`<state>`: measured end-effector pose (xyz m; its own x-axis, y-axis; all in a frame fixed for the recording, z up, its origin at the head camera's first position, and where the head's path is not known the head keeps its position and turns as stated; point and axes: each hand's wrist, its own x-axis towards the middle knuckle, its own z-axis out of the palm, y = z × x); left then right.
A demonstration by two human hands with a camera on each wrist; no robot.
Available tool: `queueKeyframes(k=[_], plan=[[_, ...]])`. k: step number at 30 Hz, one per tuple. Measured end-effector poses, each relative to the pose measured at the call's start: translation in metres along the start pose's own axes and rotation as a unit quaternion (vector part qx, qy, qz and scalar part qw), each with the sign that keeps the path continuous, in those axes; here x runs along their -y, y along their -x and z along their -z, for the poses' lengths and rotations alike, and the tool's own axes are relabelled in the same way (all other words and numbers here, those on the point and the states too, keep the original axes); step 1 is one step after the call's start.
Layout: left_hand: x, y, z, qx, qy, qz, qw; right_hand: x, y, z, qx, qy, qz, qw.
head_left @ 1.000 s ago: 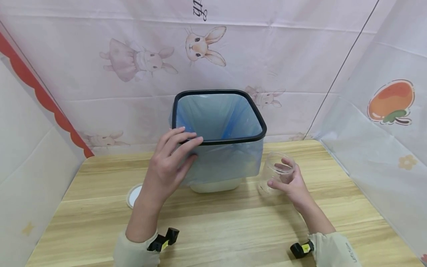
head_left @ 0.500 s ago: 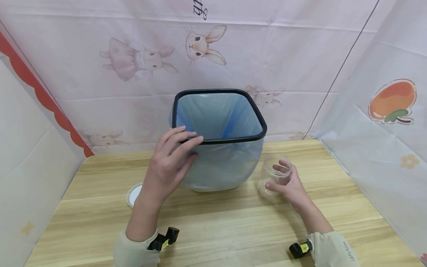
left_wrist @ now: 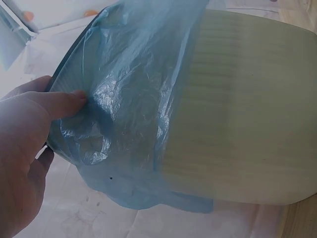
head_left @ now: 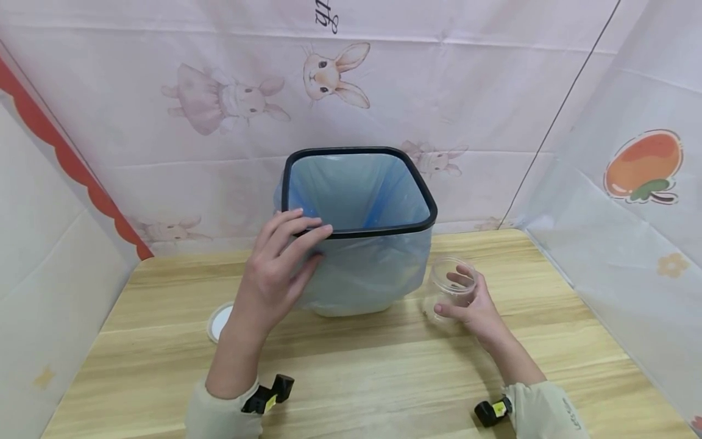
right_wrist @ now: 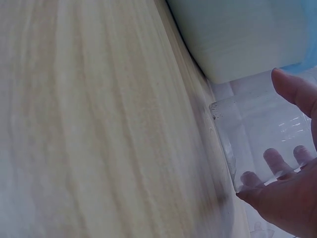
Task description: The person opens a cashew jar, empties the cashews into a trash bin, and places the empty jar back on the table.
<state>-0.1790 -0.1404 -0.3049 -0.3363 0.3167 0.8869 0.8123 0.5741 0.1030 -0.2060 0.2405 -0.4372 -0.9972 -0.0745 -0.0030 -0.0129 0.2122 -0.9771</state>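
Observation:
In the head view a square bin with a black rim (head_left: 384,231) stands near the back wall, lined with a translucent blue plastic bag (head_left: 367,268). My left hand (head_left: 274,271) grips its front left corner, fingers over the rim and thumb against the bag outside. The left wrist view shows the bin's pale ribbed body (left_wrist: 247,109) below the bag. To the right of the bin, my right hand (head_left: 482,311) holds a clear, lidless plastic jar (head_left: 440,286) upright, its base down at the table. Several fingers show through the jar wall in the right wrist view.
A round white lid (head_left: 219,320) lies on the wooden table (head_left: 351,384), partly hidden behind my left forearm. A rabbit-printed cloth (head_left: 230,36) closes the back, and a printed sheet (head_left: 631,244) stands along the right side.
My right hand and the jar have shifted slightly down and left, the jar coming down to the table. The bag's loose front edge has fluttered. My left hand stays on the rim.

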Motion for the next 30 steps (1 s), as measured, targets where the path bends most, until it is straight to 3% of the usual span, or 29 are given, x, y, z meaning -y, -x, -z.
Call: queueKeyframes(k=[19, 30], plan=[[0.000, -0.001, -0.001, 0.000, -0.001, 0.000, 1.0000, -0.003, -0.002, 0.000, 0.012, -0.016, 0.004, 1.000], [0.003, 0.001, -0.001, 0.013, 0.004, 0.007, 0.9999, 0.001, 0.008, 0.002, 0.009, -0.034, -0.006, 0.999]])
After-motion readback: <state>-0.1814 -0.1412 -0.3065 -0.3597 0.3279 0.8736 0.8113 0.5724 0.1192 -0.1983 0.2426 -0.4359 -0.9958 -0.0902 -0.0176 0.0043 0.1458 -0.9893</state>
